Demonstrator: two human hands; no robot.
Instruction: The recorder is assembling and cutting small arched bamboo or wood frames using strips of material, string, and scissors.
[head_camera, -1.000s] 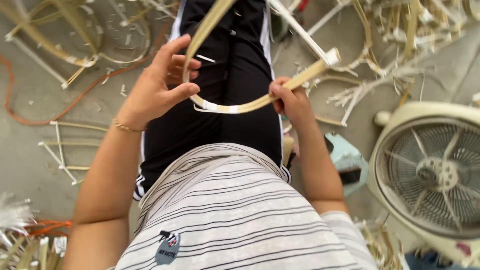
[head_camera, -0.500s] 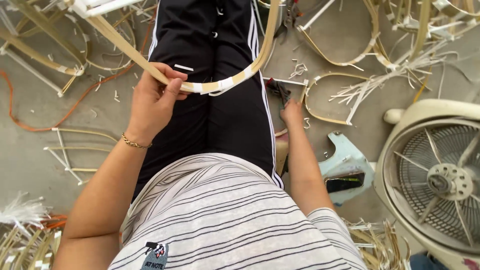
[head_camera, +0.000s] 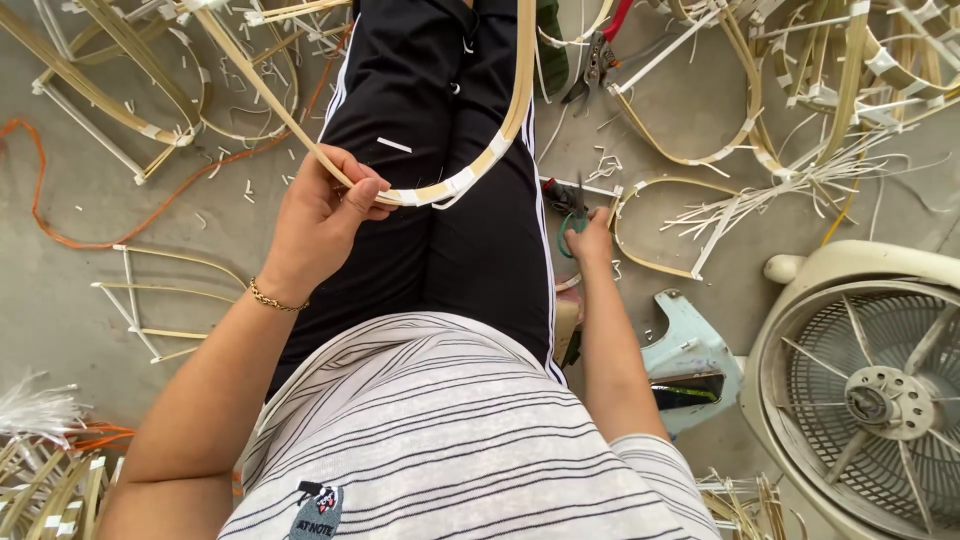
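Far left of the concrete floor (head_camera: 90, 200), an orange cord (head_camera: 60, 240) snakes past bent cane frames (head_camera: 150, 300), and pale strips (head_camera: 40, 410) pile up at the bottom-left corner; now my left hand (head_camera: 320, 215), thin gold bracelet (head_camera: 275, 300) at the wrist, is curled closed around the bent bamboo strip (head_camera: 470, 175), thumb pressed on top, gripping it just where it curves over my lap; the strip sweeps from the top-left, dips across my black trousers (head_camera: 450, 250) with white tape wraps at the bend, and climbs up past the top edge; on to my right hand (head_camera: 590, 240), down on the floor just beside my right leg, fingers closed on the green-handled scissors (head_camera: 572, 215), the blades barely showing so I can't tell how they sit; above that, red-handled pliers (head_camera: 605, 45) lie near the top edge; then a light blue stool (head_camera: 690, 355) near my right elbow, more cane hoops (head_camera: 700, 120) and white shavings (head_camera: 780, 195) across the top right, and a cream floor fan (head_camera: 870, 390) lying flat in the bottom-right corner
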